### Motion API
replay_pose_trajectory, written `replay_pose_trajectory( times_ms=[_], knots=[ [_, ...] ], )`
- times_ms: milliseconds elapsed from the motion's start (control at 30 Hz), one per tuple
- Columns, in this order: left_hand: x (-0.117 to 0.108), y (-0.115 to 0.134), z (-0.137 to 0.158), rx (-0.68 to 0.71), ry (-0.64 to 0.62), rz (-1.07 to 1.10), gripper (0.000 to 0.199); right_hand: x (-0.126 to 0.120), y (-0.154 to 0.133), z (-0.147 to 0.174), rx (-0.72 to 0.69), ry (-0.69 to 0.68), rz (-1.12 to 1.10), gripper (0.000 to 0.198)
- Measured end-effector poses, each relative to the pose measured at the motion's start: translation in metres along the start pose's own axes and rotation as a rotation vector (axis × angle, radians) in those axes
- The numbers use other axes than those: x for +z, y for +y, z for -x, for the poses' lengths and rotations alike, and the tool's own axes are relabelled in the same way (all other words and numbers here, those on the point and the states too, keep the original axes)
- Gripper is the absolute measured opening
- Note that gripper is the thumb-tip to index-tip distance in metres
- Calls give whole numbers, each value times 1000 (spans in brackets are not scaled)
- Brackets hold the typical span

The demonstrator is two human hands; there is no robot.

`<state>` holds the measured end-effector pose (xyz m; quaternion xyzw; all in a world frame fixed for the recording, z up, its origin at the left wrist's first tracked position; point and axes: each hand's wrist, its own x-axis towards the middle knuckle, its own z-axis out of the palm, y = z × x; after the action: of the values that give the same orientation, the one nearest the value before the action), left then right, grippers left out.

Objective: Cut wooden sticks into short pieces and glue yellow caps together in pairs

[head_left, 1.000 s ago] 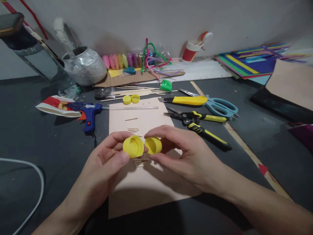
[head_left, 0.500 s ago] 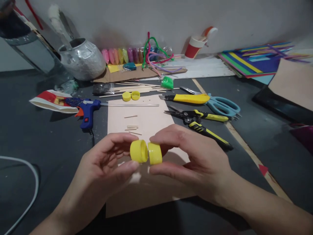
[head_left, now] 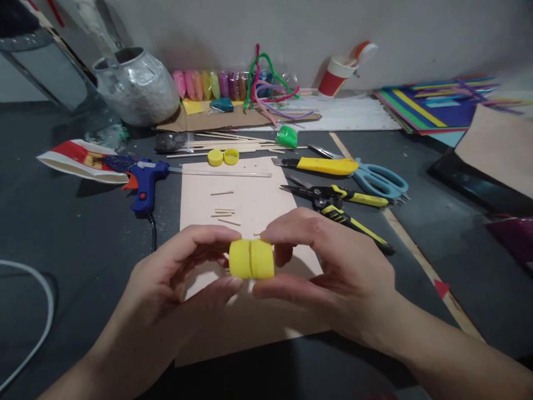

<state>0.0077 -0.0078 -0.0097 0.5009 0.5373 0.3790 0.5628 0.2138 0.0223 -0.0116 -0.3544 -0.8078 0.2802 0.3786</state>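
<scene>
Two yellow bottle caps meet rim to rim above the paper sheet (head_left: 208, 339). My left hand (head_left: 179, 283) pinches the left cap (head_left: 240, 259) between thumb and fingers. Gripped the same way, the right cap (head_left: 262, 259) sits in my right hand (head_left: 333, 266). A thin seam shows where the caps touch. Several short cut sticks (head_left: 224, 213) lie on the sheet just beyond my hands. Farther back are two more yellow caps, one closed side up (head_left: 215, 158) and one showing its hollow inside (head_left: 231, 156).
A blue hot glue gun (head_left: 145, 186) lies at left, its clear glue stick over the sheet. To the right are pliers (head_left: 328, 194), a yellow utility knife (head_left: 325, 165) and blue-handled scissors (head_left: 378, 180). Behind stand a silver pot (head_left: 137, 89) and a red-and-white cup (head_left: 335, 76).
The two caps, slightly apart and tilted before, have come together with their rims touching. My left hand has shifted a little to the right. The view has moved slightly.
</scene>
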Motion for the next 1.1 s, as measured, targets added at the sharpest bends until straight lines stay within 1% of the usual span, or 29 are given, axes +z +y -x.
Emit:
replay_pose_trajectory(
  times_ms=[100, 233, 400, 500, 633, 767, 900, 1100],
  knots=[
    [-1, 0, 0, 6, 16, -49, 26, 0, 0, 0, -10, -6, 4, 39],
    [-3, 0, 0, 17, 5, -75, 25, -1, 0, -1, -8, -18, 15, 39],
    [-9, 0, -3, 48, -62, -120, 25, -2, 0, -1, -36, -20, 23, 35],
    [-10, 0, -5, 81, -74, -146, 26, -2, -1, -1, -31, -17, 21, 36],
    [-10, 0, -5, 78, -43, -123, 24, -2, -2, 0, 0, -22, 22, 34],
    [-8, 2, -4, 52, -22, -122, 23, -2, -2, 2, -2, -33, 8, 34],
    [-6, 2, -3, 65, 18, -74, 22, -3, -1, 1, -14, -28, 7, 33],
    [-9, 0, -4, 92, -41, -76, 23, -4, -1, -1, -22, -52, 28, 35]
  ],
)
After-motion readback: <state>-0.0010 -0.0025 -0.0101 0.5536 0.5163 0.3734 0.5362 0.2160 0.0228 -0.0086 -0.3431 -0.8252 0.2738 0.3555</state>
